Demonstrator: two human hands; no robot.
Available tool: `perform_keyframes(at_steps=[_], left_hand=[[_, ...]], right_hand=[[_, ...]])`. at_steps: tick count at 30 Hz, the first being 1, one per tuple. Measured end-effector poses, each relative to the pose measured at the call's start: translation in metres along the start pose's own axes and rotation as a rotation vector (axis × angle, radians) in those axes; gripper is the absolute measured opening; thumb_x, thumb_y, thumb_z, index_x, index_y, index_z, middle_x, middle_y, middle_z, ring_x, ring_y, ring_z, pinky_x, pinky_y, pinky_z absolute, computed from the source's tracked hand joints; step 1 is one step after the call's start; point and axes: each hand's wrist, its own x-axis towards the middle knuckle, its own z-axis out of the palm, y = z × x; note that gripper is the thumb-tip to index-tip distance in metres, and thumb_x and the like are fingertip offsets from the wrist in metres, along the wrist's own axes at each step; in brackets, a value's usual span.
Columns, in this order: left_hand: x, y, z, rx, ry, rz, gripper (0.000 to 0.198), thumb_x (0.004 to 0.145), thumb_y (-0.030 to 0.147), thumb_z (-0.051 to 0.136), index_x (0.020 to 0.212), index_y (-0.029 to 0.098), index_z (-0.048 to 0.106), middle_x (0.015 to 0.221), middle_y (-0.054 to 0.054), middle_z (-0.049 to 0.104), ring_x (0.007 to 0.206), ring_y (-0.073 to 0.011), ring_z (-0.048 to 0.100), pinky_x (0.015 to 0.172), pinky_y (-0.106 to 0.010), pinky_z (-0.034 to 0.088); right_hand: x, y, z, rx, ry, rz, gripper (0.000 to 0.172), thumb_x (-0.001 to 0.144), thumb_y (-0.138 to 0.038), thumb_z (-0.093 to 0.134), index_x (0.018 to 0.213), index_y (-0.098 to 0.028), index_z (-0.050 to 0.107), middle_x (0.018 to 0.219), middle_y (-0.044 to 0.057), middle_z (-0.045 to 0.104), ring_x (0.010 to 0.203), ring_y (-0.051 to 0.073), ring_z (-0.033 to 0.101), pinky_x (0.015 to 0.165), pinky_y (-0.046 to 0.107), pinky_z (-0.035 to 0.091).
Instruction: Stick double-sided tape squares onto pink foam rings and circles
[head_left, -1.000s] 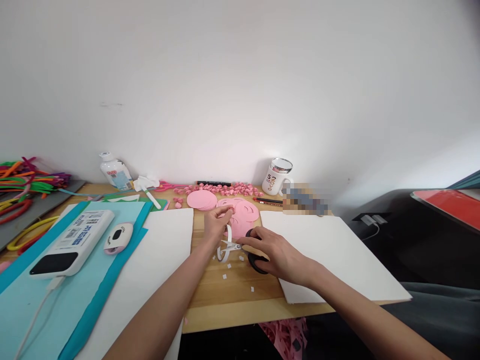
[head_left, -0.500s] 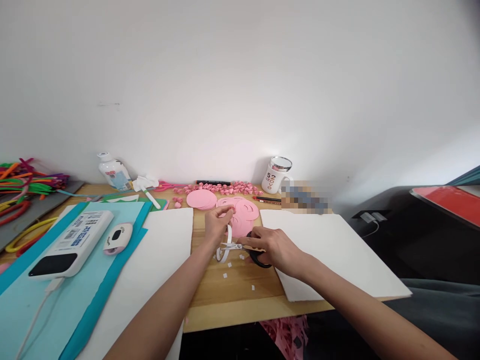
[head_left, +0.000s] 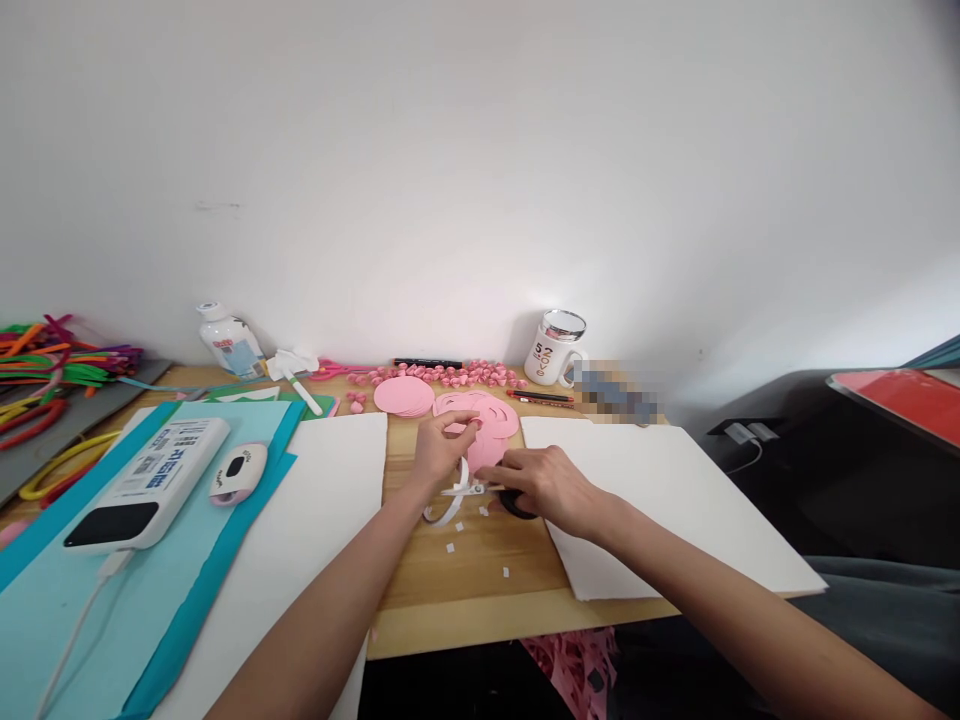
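My left hand [head_left: 442, 450] is closed, thumb and fingertips pinched at a small curled pink paper piece [head_left: 477, 422]. From under that hand hangs a looped white strip [head_left: 447, 514], possibly tape. My right hand [head_left: 544, 485] grips scissors [head_left: 469, 490] with black handles, their blades pointing left across the white strip. Beneath and behind the hands lie overlapping pink paper circles [head_left: 499, 420], some with curved cuts. A neat stack of pink circles [head_left: 403, 396] sits further left. Tiny white scraps [head_left: 450, 548] are scattered on the wooden table below the blades.
White boards [head_left: 660, 510] flank the work spot. At left, a power bank [head_left: 161, 480] and a small white device [head_left: 238, 472] rest on blue sheets. Along the wall stand a bottle [head_left: 231, 345], curled pink pieces [head_left: 450, 376] and a mug [head_left: 555, 350].
The left fingertips have shifted slightly right and the loop of white strip has swung wider. My right hand, still with the scissors, has turned slightly; its handles show less.
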Motion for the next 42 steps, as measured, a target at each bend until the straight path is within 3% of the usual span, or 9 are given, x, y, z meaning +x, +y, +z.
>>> perform_keyframes(at_steps=[5,11,15,19,22,29,33,38,42], left_hand=[[-0.003,0.002,0.0,0.061,0.043,0.019,0.018,0.064,0.023,0.064,0.079,0.015,0.069,0.076,-0.007,0.068,0.057,-0.0143,0.06,0.045,-0.02,0.046],[-0.004,-0.002,0.001,0.129,0.029,0.016,0.024,0.069,0.026,0.059,0.088,0.013,0.067,0.05,-0.003,0.061,0.043,-0.015,0.059,0.032,-0.018,0.038],[-0.004,-0.004,0.001,0.178,0.054,0.097,0.019,0.069,0.022,0.059,0.084,0.015,0.067,0.073,-0.007,0.067,0.062,-0.0175,0.063,0.051,-0.025,0.048],[-0.004,-0.007,0.0,0.283,0.049,0.298,0.019,0.071,0.017,0.055,0.086,0.019,0.066,0.086,-0.006,0.065,0.078,-0.0168,0.06,0.073,-0.03,0.047],[-0.004,-0.009,-0.001,0.376,0.038,0.425,0.021,0.074,0.015,0.052,0.09,0.019,0.065,0.086,-0.006,0.065,0.076,-0.0161,0.059,0.071,-0.029,0.047],[-0.003,-0.01,-0.002,0.489,-0.002,0.471,0.024,0.075,0.013,0.049,0.093,0.02,0.063,0.09,-0.007,0.064,0.084,-0.018,0.058,0.076,-0.032,0.044],[-0.003,-0.009,-0.003,0.474,0.083,0.445,0.022,0.076,0.014,0.049,0.092,0.021,0.063,0.086,-0.005,0.065,0.078,-0.0173,0.058,0.072,-0.031,0.045],[-0.004,-0.012,-0.005,0.691,0.031,0.608,0.026,0.079,0.015,0.045,0.1,0.019,0.06,0.092,-0.008,0.063,0.086,-0.0202,0.056,0.077,-0.035,0.042],[-0.006,-0.012,-0.004,0.69,0.03,0.54,0.026,0.081,0.016,0.044,0.1,0.02,0.06,0.091,-0.007,0.063,0.075,-0.0162,0.058,0.065,-0.028,0.043]], right_hand=[[-0.016,0.026,-0.014,-0.069,0.165,0.233,0.04,0.07,-0.012,0.054,0.108,-0.021,0.05,0.098,0.009,0.052,0.087,0.022,0.049,0.066,0.028,0.037],[-0.048,0.064,-0.013,0.067,-0.186,0.477,0.046,0.059,-0.006,0.059,0.103,-0.022,0.055,0.097,0.007,0.056,0.087,0.023,0.053,0.068,0.03,0.041],[-0.047,0.066,-0.011,-0.004,-0.176,0.525,0.03,0.067,-0.007,0.053,0.093,-0.021,0.062,0.092,0.008,0.06,0.09,0.025,0.054,0.069,0.031,0.04],[-0.031,0.063,-0.006,0.089,-0.054,0.555,0.02,0.077,-0.014,0.045,0.079,-0.018,0.065,0.084,0.007,0.062,0.074,0.018,0.058,0.063,0.026,0.041],[-0.021,0.064,0.002,0.179,-0.038,0.578,0.018,0.076,-0.018,0.046,0.074,-0.017,0.064,0.081,0.007,0.062,0.07,0.016,0.057,0.062,0.024,0.041],[-0.018,0.07,0.018,0.23,-0.012,0.64,0.014,0.074,-0.024,0.05,0.071,-0.018,0.063,0.078,0.005,0.062,0.068,0.017,0.058,0.061,0.025,0.041],[-0.02,0.072,0.024,0.245,-0.003,0.635,0.013,0.075,-0.023,0.05,0.071,-0.018,0.061,0.076,0.004,0.061,0.066,0.016,0.057,0.059,0.024,0.04],[-0.022,0.07,0.028,0.175,-0.042,0.593,0.016,0.08,-0.021,0.042,0.074,-0.017,0.056,0.084,0.006,0.057,0.064,0.014,0.055,0.058,0.024,0.038],[-0.024,0.066,0.03,0.129,-0.054,0.577,0.017,0.084,-0.02,0.035,0.076,-0.017,0.051,0.085,0.005,0.055,0.063,0.014,0.054,0.057,0.024,0.036]])
